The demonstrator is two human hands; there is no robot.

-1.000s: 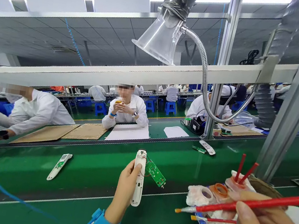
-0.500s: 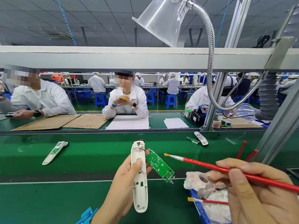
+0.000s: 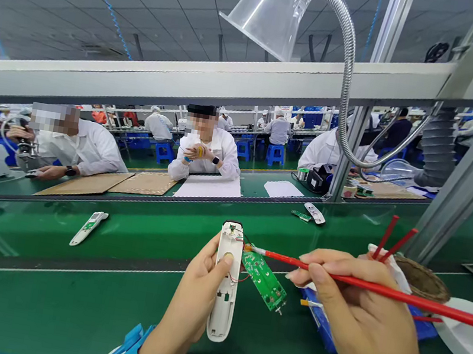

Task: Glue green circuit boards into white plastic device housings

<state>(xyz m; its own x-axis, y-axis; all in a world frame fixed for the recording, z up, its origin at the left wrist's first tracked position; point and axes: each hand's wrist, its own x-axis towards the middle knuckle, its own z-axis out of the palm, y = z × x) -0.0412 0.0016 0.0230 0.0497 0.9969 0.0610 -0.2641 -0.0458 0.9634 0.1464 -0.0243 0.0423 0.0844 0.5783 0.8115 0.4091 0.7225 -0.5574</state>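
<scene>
Obstruction: right hand [image 3: 368,326] covers part of the blue tray [image 3: 322,328].
Left side: handheld device [image 3: 89,229] lies on the belt [image 3: 157,221].
Casing [image 3: 220,315]: above the bench [image 3: 76,307], long axis near-to-far, dark end away.
Board [image 3: 264,278]: slanting nearer and rightward.
Clamped: left hand [image 3: 195,293] on casing; right fingers on red brush [image 3: 286,259].

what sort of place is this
Probably an electronics assembly floor: a green circuit board wired to a white casing, a clear fume hood on a duct, and people in white coats along rows of benches.
</scene>
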